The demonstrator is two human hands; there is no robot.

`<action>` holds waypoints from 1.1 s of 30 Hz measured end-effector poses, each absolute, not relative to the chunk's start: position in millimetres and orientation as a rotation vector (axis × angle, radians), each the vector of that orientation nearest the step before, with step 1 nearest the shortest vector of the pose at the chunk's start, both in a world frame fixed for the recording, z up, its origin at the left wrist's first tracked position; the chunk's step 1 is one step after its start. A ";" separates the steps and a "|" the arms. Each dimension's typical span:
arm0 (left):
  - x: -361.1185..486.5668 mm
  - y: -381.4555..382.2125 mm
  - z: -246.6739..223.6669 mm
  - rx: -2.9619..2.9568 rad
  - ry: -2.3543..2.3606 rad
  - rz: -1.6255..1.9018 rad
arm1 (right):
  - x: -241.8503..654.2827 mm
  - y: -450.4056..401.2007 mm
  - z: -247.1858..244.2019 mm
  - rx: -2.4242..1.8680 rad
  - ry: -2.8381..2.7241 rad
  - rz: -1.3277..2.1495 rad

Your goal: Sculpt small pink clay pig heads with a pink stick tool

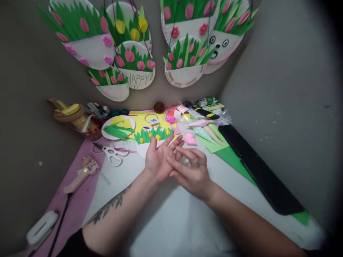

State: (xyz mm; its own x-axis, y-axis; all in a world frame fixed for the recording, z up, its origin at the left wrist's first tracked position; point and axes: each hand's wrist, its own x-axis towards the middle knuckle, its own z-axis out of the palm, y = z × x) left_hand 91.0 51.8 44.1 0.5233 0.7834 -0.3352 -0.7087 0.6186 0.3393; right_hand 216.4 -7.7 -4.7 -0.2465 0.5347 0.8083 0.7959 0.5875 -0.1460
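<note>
My left hand [160,160] is held palm up above the white work surface, its fingers stretched out and pointing away from me. Against the side of its palm and fingers rest the fingertips of my right hand [191,173], bent close together. Anything between those fingertips is too small or hidden to make out. Just beyond the hands lies a half paper plate craft [140,146] with green paper grass [154,134] and yellow tulips, partly covered by my left hand.
White scissors [114,157] and a glue gun [85,175] with a green light lie left. A paper plate [107,132] holds green strips. Piping bags [207,132] and a black phone-like slab [270,182] lie right. Finished plate crafts [184,76] hang on the back wall.
</note>
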 end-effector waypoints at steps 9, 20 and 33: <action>92.3 53.1 41.2 0.154 0.504 0.893 | 219.4 -9.1 -8.8 -1.079 -1.939 -0.355; 94.2 51.5 33.3 0.075 0.364 0.873 | 218.2 -7.9 -12.4 -1.137 -1.941 -0.118; 93.2 48.3 35.8 0.041 0.357 0.881 | 219.3 -8.4 -12.6 -1.131 -1.845 0.064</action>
State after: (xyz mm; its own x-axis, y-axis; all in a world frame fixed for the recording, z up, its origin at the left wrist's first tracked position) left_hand 93.2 48.3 35.8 0.5815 0.7607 -0.2884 -0.7471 0.6396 0.1806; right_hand 219.3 -8.4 -12.6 -0.1337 0.7188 0.6822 0.6701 0.5727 -0.4722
